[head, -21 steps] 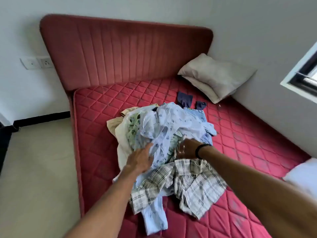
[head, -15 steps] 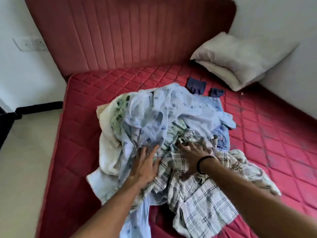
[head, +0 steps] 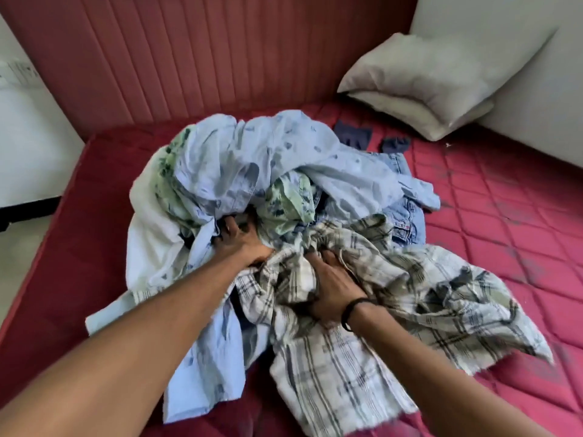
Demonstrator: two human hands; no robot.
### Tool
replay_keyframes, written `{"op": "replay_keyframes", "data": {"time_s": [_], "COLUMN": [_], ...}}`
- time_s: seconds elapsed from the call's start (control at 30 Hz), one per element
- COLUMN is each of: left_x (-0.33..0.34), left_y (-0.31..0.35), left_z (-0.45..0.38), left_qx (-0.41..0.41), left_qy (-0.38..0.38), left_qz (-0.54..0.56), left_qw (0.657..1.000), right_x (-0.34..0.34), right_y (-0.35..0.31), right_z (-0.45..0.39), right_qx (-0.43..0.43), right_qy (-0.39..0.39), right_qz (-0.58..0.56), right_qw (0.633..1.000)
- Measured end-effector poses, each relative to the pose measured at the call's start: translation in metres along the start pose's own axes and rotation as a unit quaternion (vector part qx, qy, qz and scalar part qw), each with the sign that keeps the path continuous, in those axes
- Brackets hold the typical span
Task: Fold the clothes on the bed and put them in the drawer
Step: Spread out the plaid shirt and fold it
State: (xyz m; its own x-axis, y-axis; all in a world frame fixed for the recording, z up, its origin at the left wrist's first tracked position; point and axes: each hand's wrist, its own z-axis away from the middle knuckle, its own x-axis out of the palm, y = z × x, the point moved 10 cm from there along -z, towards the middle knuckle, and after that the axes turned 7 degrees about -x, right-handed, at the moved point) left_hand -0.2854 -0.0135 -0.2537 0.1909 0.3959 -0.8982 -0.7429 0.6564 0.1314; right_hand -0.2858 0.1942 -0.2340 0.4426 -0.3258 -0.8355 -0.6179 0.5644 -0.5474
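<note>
A heap of clothes lies mid-bed on the red quilted mattress. A light blue printed shirt is on top, with a green patterned garment, a white garment and blue jeans under it. A grey plaid shirt spreads toward me at the front right. My left hand reaches into the heap under the blue shirt, fingertips hidden in cloth. My right hand, a black band on its wrist, grips a bunched fold of the plaid shirt. No drawer is in view.
Two small dark garments lie apart behind the heap. A pale pillow leans in the far right corner against the wall. The padded red headboard stands behind. The mattress's left edge drops to the floor.
The camera has moved closer and lower over the heap. Both hands have pushed deeper into the clothes; my right hand now bunches the plaid shirt, my left has slid under the blue shirt.
</note>
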Motion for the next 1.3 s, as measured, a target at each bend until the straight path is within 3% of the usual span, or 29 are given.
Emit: {"op": "replay_keyframes", "data": {"time_s": [0.23, 0.3, 0.33, 0.4, 0.47, 0.53, 0.6, 0.67, 0.73, 0.8, 0.87, 0.97, 1.03, 1.1, 1.2, 1.27, 1.3], "left_x": [-0.067, -0.085, -0.094, -0.106, -0.093, -0.065, -0.033, -0.015, -0.006, -0.004, -0.014, -0.061, -0.097, -0.120, -0.119, -0.103, -0.092], "left_y": [-0.005, -0.004, -0.007, -0.016, -0.032, -0.045, -0.054, -0.065, -0.071, -0.075, -0.074, -0.071, -0.080, -0.093, -0.131, -0.155, -0.162], "left_z": [-0.069, -0.068, -0.055, 0.000, 0.062, 0.099, 0.115, 0.130, 0.146, 0.179, 0.220, 0.267, 0.297, 0.322, 0.332, 0.321, 0.316], "left_qx": [0.016, 0.050, 0.087, 0.193, 0.272, 0.325, 0.340, 0.299, 0.250, 0.221, 0.217, 0.257, 0.262, 0.281, 0.268, 0.233, 0.220], "left_qy": [0.101, 0.179, 0.243, 0.391, 0.463, 0.404, 0.280, 0.139, 0.053, -0.039, -0.121, -0.094, -0.057, -0.038, 0.013, 0.015, 0.002], "left_qz": [-0.015, 0.003, 0.029, 0.068, 0.069, 0.049, 0.007, -0.026, -0.033, 0.054, 0.225, 0.389, 0.407, 0.315, 0.069, 0.027, 0.038], "left_qw": [0.995, 0.983, 0.966, 0.897, 0.841, 0.854, 0.898, 0.944, 0.966, 0.973, 0.942, 0.880, 0.873, 0.906, 0.961, 0.972, 0.975], "right_x": [0.002, 0.002, 0.000, -0.001, -0.001, 0.002, 0.002, -0.019, -0.056, -0.115, -0.184, -0.269, -0.301, -0.306, -0.276, -0.236, -0.217], "right_y": [-0.003, -0.001, -0.001, -0.005, -0.010, -0.010, -0.014, -0.040, -0.079, -0.137, -0.194, -0.233, -0.219, -0.173, -0.071, -0.011, 0.008], "right_z": [-0.119, -0.143, -0.146, -0.133, -0.102, -0.066, -0.031, 0.001, 0.023, 0.052, 0.084, 0.134, 0.161, 0.183, 0.231, 0.268, 0.278], "right_qx": [0.017, 0.037, 0.045, 0.049, 0.036, 0.047, 0.089, 0.085, 0.034, -0.051, -0.132, -0.167, -0.129, -0.052, 0.151, 0.280, 0.303], "right_qy": [0.042, 0.057, 0.065, 0.084, 0.138, 0.159, 0.128, 0.097, 0.070, 0.096, 0.182, 0.282, 0.320, 0.355, 0.392, 0.372, 0.359], "right_qz": [0.000, -0.001, 0.005, 0.023, 0.051, 0.073, 0.092, 0.078, 0.035, -0.015, -0.059, -0.166, -0.198, -0.212, -0.152, -0.134, -0.127], "right_qw": [0.999, 0.998, 0.997, 0.995, 0.988, 0.984, 0.983, 0.989, 0.996, 0.994, 0.973, 0.930, 0.918, 0.909, 0.895, 0.875, 0.874]}}
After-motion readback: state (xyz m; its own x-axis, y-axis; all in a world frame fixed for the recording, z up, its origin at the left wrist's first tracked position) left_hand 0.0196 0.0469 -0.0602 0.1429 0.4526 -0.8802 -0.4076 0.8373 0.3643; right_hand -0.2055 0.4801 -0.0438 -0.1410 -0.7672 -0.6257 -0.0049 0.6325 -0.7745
